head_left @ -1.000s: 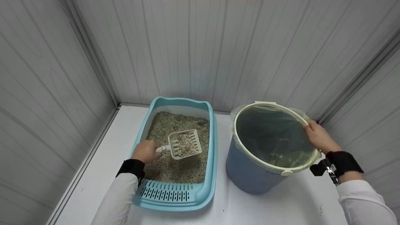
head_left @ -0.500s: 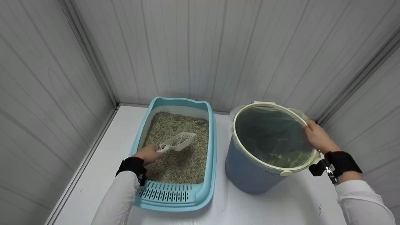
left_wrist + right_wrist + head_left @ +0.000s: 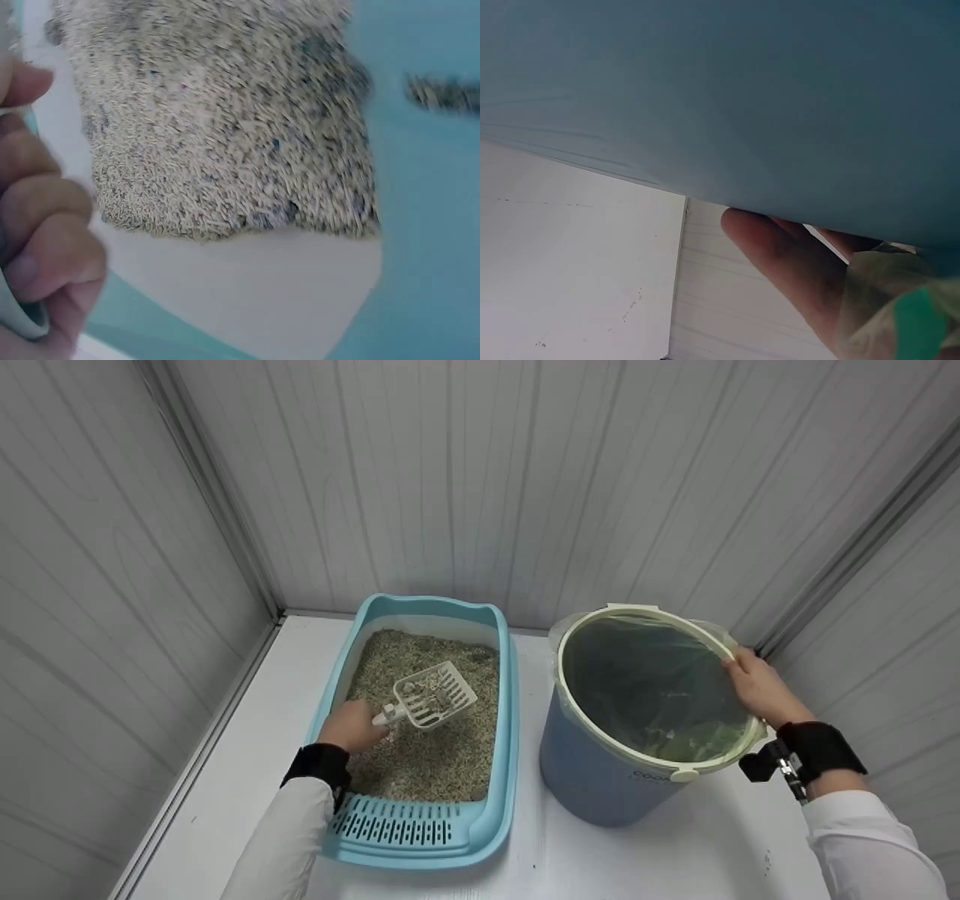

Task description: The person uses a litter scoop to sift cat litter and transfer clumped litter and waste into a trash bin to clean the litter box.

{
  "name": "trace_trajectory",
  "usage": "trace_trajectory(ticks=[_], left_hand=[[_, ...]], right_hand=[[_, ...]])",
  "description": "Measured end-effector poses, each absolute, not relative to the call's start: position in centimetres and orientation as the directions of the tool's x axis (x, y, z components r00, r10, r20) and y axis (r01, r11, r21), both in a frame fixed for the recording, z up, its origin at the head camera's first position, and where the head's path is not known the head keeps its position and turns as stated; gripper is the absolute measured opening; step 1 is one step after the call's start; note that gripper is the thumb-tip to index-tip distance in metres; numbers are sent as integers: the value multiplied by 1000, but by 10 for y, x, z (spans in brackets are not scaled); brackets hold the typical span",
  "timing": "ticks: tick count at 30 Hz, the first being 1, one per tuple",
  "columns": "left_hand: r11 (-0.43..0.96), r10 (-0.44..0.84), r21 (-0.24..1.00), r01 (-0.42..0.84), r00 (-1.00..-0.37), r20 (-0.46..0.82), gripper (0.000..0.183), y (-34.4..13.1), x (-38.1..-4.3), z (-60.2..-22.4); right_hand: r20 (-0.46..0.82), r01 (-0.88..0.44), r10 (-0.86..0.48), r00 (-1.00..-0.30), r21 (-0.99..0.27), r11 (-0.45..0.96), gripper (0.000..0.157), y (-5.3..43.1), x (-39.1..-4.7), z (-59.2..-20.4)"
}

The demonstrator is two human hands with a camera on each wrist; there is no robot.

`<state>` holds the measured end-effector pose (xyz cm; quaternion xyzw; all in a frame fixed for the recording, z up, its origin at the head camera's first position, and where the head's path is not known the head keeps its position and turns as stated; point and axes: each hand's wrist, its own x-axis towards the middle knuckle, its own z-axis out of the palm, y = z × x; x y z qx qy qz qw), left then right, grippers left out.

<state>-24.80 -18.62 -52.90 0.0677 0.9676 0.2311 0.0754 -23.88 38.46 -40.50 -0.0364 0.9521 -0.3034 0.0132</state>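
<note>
My left hand grips the handle of a pale slotted litter scoop, its fingers curled round the handle in the left wrist view. Some clumps and grains lie in the scoop, which is held above the grey-brown cat litter. That litter fills a light blue litter box. At the right, my right hand holds the cream rim of a blue trash bin, which leans toward me. A thin clear bag lines the bin and folds over its rim. The right wrist view shows fingers against the bin's outer wall.
A slotted step forms the near end of the litter box. Box and bin stand on a white surface with a narrow gap between them. Grey panelled walls close off the back and both sides.
The scoop tilted onto its side half a second ago and is level again now, with less litter in it than one second ago. The right hand and bin stay as they were.
</note>
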Motion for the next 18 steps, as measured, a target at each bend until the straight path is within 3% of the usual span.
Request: trace_trajectory(ticks=[5,8,11,14,18], left_hand=[[937,214,263,231,-972,93,44,-185,-244,-530],[946,218,213,244,-966,141,31,-186,-244,-531],[944,205,236,228,-971,120,8,-188,-244,-532],[934,191,293,204,-979,72,19,-190,-245,-533],[909,163,395,135,-986,-38,11,-191,-246,-530]], right_hand=[[9,-75,-86,-996,-579,812,47,384,-239,-405],[7,-71,-82,-997,-582,810,46,384,-238,-406],[7,-66,-76,-997,-579,813,45,384,-238,-406],[13,-69,-74,-997,-572,817,43,384,-239,-405],[11,-71,-79,-997,-582,810,45,385,-240,-405]])
